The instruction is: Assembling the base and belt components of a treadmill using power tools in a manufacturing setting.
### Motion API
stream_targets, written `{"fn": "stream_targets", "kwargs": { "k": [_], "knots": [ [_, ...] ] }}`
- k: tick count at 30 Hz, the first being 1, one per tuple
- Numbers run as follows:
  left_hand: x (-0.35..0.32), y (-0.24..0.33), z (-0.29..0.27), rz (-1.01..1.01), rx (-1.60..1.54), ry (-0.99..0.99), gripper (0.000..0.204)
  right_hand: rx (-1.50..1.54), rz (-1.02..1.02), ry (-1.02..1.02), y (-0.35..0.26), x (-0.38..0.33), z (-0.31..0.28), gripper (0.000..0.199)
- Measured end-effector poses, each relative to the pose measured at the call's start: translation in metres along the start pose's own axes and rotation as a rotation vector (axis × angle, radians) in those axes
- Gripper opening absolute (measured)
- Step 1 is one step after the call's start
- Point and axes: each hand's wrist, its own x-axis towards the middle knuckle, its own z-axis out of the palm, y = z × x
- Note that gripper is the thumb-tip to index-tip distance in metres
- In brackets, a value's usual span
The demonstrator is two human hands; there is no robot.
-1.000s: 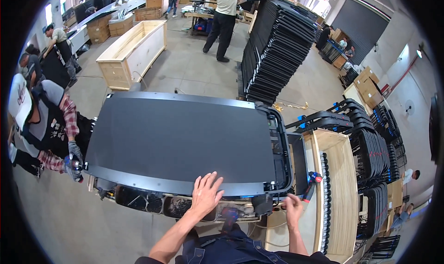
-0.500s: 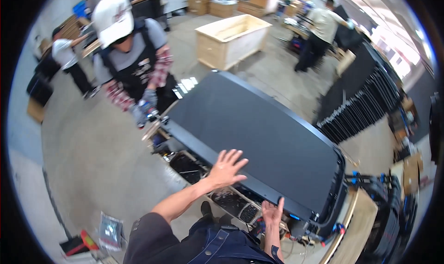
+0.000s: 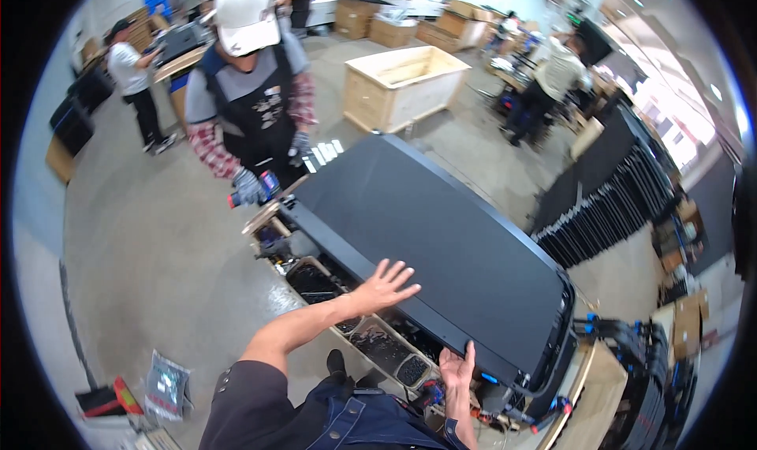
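A long black treadmill deck [image 3: 426, 221] lies slantwise across a wooden workbench before me, its flat belt side up. My left hand [image 3: 382, 288] is open with fingers spread, over the deck's near side rail and the belt's edge; whether it presses down I cannot tell. My right hand [image 3: 457, 367] is at the near rail toward the right end, palm up, thumb against the rail's side and fingers reaching under it. The undersides of those fingers are hidden. At the deck's far left corner a gloved co-worker [image 3: 252, 95] holds a blue and red power tool [image 3: 270, 185].
Bins of small dark parts [image 3: 378, 343] line the bench under the near rail. A wooden crate [image 3: 406, 91] stands beyond the deck. Stacked black panels [image 3: 603, 190] lean at the right. On the floor at lower left lies a plastic bag [image 3: 167, 387]. Other people work farther back.
The co-worker has straightened up and drawn the power tool away from the deck's corner. My hands keep nearly the same places on the deck, while the whole view has shifted a little.
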Motion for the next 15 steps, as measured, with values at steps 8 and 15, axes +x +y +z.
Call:
{"fn": "stream_targets", "kwargs": {
  "k": [8,15],
  "knots": [
    [-0.017,0.036,-0.125,0.204,-0.108,0.001,0.044,-0.092,-0.091,-0.175,-0.032,-0.131,-0.017,0.047],
    [0.035,0.123,-0.213,0.432,-0.127,0.004,0.046,-0.239,-0.609,-0.152,-0.078,-0.231,-0.026,0.044]
  ]
}}
